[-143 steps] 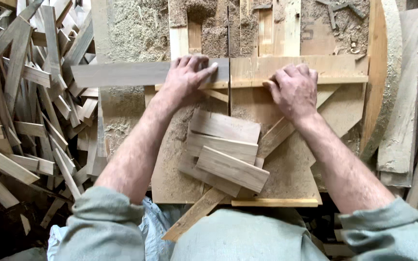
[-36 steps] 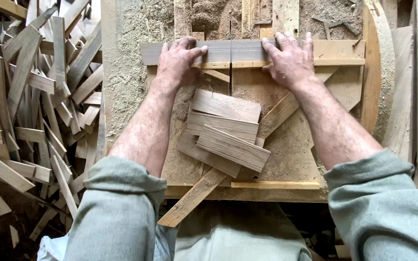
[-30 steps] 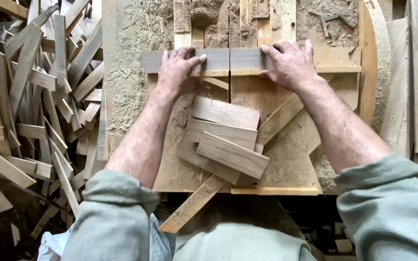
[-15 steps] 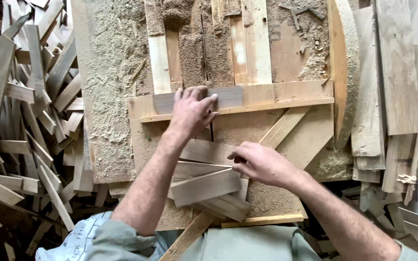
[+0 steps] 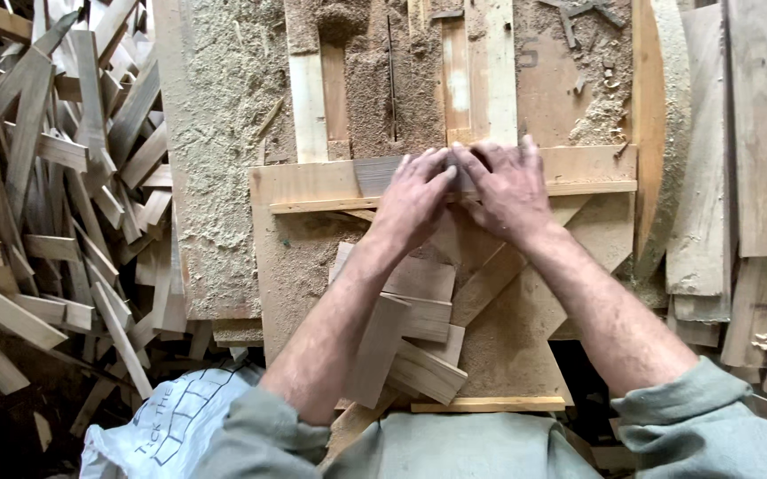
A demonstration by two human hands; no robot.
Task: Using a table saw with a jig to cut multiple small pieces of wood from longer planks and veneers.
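Observation:
My left hand (image 5: 414, 191) and my right hand (image 5: 509, 184) lie side by side, palms down, on a short wooden slat (image 5: 376, 176) that rests against the pale cross rail (image 5: 596, 168) of a flat wooden jig board (image 5: 299, 257). The slat's greyish left end sticks out past my left fingers; the rest is hidden under both hands. A loose stack of cut slats (image 5: 414, 324) sits on the board between my forearms, nearer to me.
Sawdust covers the table (image 5: 224, 106) beyond and left of the board. A big heap of wood offcuts (image 5: 46, 204) fills the left side. Long planks (image 5: 760, 133) lean on the right. A white bag (image 5: 157, 426) lies at the lower left.
My hands first pressed the slat far apart. Half a second ago my right hand reached down to the stack; now it is back at the rail, close beside my left hand.

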